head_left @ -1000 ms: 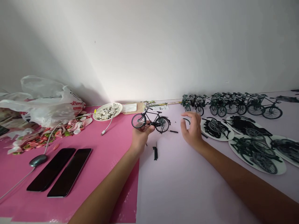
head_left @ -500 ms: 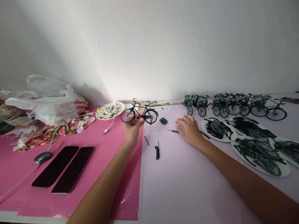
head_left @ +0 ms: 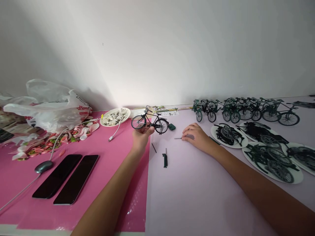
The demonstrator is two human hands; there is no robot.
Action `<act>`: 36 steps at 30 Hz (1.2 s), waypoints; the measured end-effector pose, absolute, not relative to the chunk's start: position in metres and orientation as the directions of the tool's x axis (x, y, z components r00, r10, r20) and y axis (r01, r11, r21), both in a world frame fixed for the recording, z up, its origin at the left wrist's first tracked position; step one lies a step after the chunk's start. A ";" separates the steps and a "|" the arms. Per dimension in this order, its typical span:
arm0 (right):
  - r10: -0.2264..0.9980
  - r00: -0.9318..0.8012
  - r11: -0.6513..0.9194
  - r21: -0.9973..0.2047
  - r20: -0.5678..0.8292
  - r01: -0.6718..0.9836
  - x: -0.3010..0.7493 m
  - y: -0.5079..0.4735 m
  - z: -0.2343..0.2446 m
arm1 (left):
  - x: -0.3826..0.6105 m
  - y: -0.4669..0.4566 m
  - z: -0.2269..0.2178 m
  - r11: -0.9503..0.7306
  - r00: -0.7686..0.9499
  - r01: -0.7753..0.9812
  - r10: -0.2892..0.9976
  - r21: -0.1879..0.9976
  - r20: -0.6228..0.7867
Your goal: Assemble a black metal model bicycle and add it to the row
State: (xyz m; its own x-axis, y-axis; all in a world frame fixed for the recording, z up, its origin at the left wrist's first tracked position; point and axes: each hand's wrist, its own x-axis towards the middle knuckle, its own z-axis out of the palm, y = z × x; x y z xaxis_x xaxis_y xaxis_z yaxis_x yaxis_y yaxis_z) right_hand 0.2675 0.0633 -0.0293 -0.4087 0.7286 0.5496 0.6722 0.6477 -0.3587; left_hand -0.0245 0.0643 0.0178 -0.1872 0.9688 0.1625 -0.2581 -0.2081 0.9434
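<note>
My left hand (head_left: 142, 137) grips a black miniature bicycle (head_left: 152, 123) from below, thumb and fingers pinched at its lower frame. The bicycle is held up off the table, its handlebar to the left and tilted slightly. On the lilac side, my right hand (head_left: 195, 136) rests low with thumb and fingers closed round the handle of a small thin screwdriver (head_left: 178, 138). Its metal shaft points left; the handle is hidden by my fingers. Between the hands lies a dark green block (head_left: 171, 126). Nearer me are a thin black rod (head_left: 154, 148) and a dark green tool-like piece (head_left: 164, 160).
Finished-looking miniature bicycles (head_left: 246, 111) stand in a row along the wall. Plates (head_left: 299, 178) of bicycle parts lie at right. At left are two phones (head_left: 76, 180), a computer mouse (head_left: 44, 167), a plate (head_left: 101, 121) of pale pieces, petals (head_left: 83, 131) and a plastic bag (head_left: 54, 111).
My right hand has moved slightly left and down, its fingers closing on the screwdriver's handle. The bicycle in my left hand has shifted a little right and tilted.
</note>
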 end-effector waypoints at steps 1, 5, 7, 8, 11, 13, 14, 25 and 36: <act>0.740 -0.407 0.639 -0.372 0.536 0.673 0.267 0.064 -0.030 | -0.024 0.064 0.017 -0.204 -0.167 -0.258 0.972 0.944 0.165; 0.792 -0.398 0.590 -0.417 0.462 0.691 0.266 0.064 -0.030 | -0.022 0.062 0.015 -0.157 -0.093 -0.280 0.986 0.947 0.136; 0.813 -0.359 0.560 -0.444 0.459 0.700 0.267 0.063 -0.027 | -0.020 0.062 0.013 -0.130 -0.064 -0.290 0.991 0.948 0.117; 0.822 -0.315 0.538 -0.466 0.475 0.702 0.269 0.063 -0.025 | -0.019 0.061 0.012 -0.122 -0.052 -0.291 0.992 0.949 0.112; 0.823 -0.138 0.476 -0.535 0.551 0.698 0.277 0.064 -0.018 | -0.015 0.059 0.010 -0.111 -0.029 -0.276 0.994 0.955 0.107; 0.789 -0.073 0.481 -0.539 0.610 0.691 0.283 0.066 -0.013 | -0.013 0.057 0.009 -0.107 -0.023 -0.264 0.994 0.958 0.105; 0.769 -0.063 0.495 -0.528 0.637 0.690 0.285 0.066 -0.010 | -0.012 0.056 0.008 -0.105 -0.021 -0.260 0.994 0.960 0.104; 0.952 -0.015 0.288 -0.877 0.306 0.384 0.250 0.040 0.000 | 0.001 0.045 0.010 -0.032 0.132 -0.207 0.989 0.978 0.060; 0.990 -0.072 0.109 -0.980 0.122 -0.168 0.212 0.031 0.001 | 0.006 0.040 0.009 0.007 0.235 -0.107 0.972 0.994 0.018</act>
